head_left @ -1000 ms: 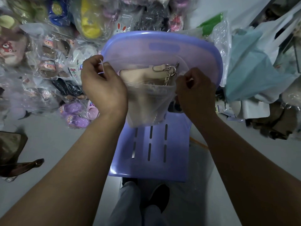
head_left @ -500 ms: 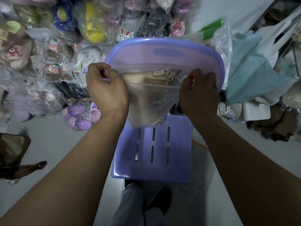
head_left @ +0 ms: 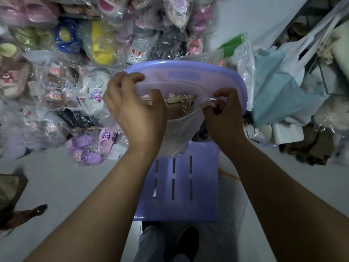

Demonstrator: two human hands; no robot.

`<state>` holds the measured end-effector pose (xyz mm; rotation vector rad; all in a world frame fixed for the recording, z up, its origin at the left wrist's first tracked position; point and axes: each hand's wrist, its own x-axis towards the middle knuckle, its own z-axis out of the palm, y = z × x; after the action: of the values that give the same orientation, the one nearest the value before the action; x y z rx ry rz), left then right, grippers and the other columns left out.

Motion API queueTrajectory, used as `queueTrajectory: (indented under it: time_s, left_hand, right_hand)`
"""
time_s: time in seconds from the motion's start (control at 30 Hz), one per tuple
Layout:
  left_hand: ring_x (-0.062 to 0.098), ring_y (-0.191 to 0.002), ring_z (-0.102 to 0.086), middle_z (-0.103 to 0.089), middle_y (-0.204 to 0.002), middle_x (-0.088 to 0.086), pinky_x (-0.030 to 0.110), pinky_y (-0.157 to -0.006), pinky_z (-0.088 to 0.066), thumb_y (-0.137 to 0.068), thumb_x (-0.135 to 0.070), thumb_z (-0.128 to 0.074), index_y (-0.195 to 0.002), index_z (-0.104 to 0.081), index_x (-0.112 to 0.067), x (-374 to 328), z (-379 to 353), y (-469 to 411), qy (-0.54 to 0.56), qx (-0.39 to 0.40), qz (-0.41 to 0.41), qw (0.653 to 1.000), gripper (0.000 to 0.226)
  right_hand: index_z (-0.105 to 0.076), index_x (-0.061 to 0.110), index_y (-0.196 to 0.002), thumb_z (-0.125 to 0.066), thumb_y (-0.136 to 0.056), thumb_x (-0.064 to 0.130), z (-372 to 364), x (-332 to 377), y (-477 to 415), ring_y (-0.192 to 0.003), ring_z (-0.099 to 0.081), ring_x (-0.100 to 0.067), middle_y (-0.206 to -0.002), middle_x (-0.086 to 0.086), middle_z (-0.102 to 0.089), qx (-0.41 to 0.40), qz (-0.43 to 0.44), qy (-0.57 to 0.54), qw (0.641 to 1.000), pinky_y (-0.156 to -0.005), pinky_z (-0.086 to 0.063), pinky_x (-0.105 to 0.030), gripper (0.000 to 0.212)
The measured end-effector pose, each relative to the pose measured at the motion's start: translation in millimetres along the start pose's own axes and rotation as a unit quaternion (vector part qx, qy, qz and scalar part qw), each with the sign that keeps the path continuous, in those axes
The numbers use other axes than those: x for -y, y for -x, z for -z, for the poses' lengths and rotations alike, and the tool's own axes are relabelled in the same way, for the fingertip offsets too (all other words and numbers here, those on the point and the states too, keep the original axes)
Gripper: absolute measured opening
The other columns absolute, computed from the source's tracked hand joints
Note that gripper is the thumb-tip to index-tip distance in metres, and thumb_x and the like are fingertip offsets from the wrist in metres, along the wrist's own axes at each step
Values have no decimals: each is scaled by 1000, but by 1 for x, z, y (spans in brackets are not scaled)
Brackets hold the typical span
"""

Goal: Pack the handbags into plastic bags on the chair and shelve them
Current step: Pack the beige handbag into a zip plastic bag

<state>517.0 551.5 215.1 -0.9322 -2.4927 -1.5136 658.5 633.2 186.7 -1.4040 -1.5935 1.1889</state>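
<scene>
As handbag (head_left: 174,101) sits in plastic bag (head_left: 179,133) | left hand (head_left: 136,112) grip: clutches rim | right hand (head_left: 224,119): pinches rim

Chair (head_left: 179,188) seat: front half bare, slotted, open from above. Rear of seat covered by the plastic bag (head_left: 179,133). Left hand (head_left: 132,114) and right hand (head_left: 224,121) grip its rim and fill the gap up to the backrest (head_left: 188,71) just behind.

Left: open floor (head_left: 71,186) strip beside the chair, then bagged slippers (head_left: 85,148) piled up, running behind the backrest too. Brown bag (head_left: 13,208) at far-left floor edge.

Right: narrow floor strip with an orange cord (head_left: 231,176) on it, then teal bag (head_left: 277,95) heap just beside the backrest. Shoe (head_left: 188,241) at the chair's front edge.
</scene>
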Motion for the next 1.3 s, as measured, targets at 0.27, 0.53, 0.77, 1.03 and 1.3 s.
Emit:
queueTrajectory:
  time_s: [0.27,0.53,0.77,1.03,1.3]
  left_hand:
    - [37,-128,-51,-64,-129,10,56,-118,-21,-78,-32,-74,-138,-57,-17,-16,-40,6,-176,390,-358,830,65]
    - [33,-102,-60,-67,-107,4,46,-81,-52,-97,-32,-54,-113,-72,-29,-31,-51,-6,-169,409,-318,838,24]
    - [28,-99,-60,-68,-104,0,43,-82,-51,-96,-44,-54,-111,-73,-30,-36,-62,0,-130,411,-314,846,28]
    - [31,-95,-59,-68,-101,0,41,-79,-48,-95,-41,-46,-108,-68,-30,-38,-64,7,-176,397,-328,839,27]
    - [36,-104,-49,-63,-104,4,43,-88,-31,-90,-27,-59,-109,-69,-26,-5,-33,-11,-246,328,-300,862,21]
  right_hand:
    - [-65,6,-114,-64,-92,-3,23,-7,6,-68,-68,-3,-92,-7,-71,10,-136,-143,980,-47,-50,-16,24]
    - [-70,15,-97,-65,-92,-3,35,-20,6,-71,-71,-3,-79,5,-73,15,-104,-130,986,-60,-53,-15,19]
    - [-76,15,-88,-73,-87,-2,44,-25,6,-76,-72,-14,-79,-2,-76,13,-152,-187,970,-69,-56,-23,16]
    - [-76,13,-97,-70,-91,5,41,-26,10,-75,-71,-6,-86,-3,-76,-2,-142,-142,980,-62,-53,-15,11]
    - [-74,19,-99,-67,-95,13,33,-18,4,-62,-62,11,-81,12,-70,-23,-131,-73,988,-55,-47,-7,10]
